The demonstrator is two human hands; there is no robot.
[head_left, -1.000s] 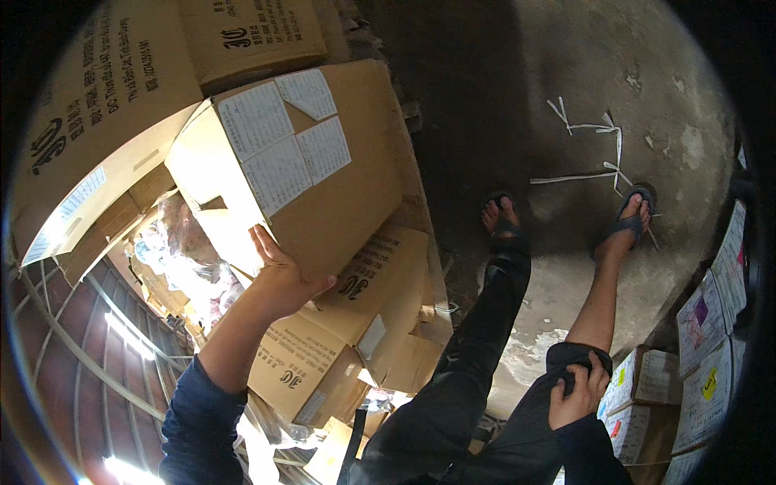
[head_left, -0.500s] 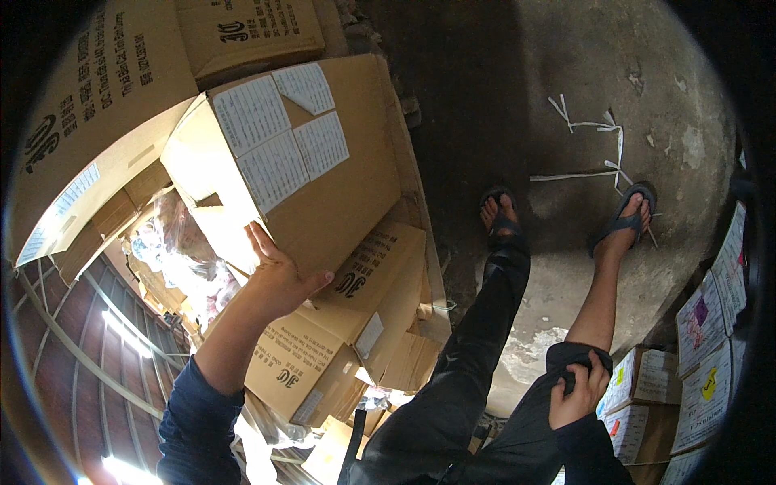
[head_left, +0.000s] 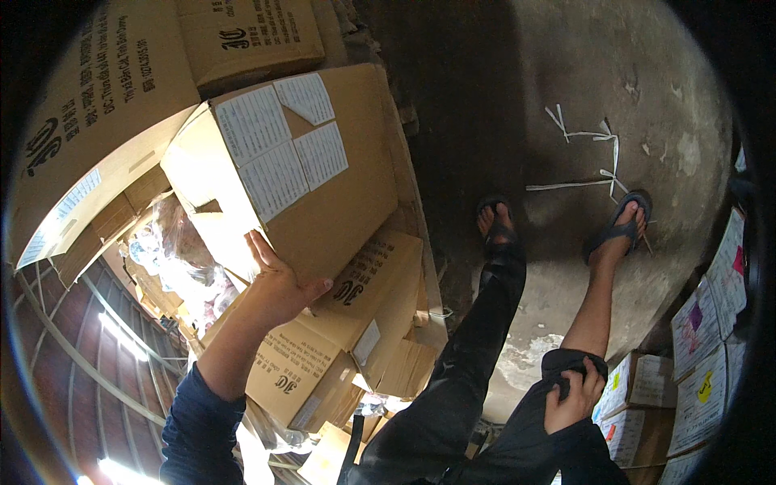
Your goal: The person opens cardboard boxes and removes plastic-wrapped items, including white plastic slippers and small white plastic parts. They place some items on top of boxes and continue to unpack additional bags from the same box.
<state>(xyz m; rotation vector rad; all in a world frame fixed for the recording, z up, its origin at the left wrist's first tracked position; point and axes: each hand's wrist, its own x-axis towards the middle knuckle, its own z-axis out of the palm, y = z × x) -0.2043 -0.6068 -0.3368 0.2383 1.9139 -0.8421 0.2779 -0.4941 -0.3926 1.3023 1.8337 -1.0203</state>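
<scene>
As left grip (head_left: 280, 289) splays on carton (head_left: 364, 162) | long axis slants down rightward — right grip (head_left: 575, 398) slack on knee (head_left: 572, 361)

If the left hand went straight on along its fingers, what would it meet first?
Probably the carton bearing four white sheets: the left hand has its fingers at that carton's lower corner, though glare leaves contact and depth unclear.

The place looks like a warehouse or storeroom. Printed cartons (head_left: 335, 182) pile up from seven round to eleven o'clock, and boxes (head_left: 651, 381) with paper labels stand stacked at four. Worn, stained concrete floor (head_left: 566, 73) spreads at one o'clock. At eight, tube lights (head_left: 124, 337) glow against a ribbed ceiling (head_left: 89, 372).
</scene>
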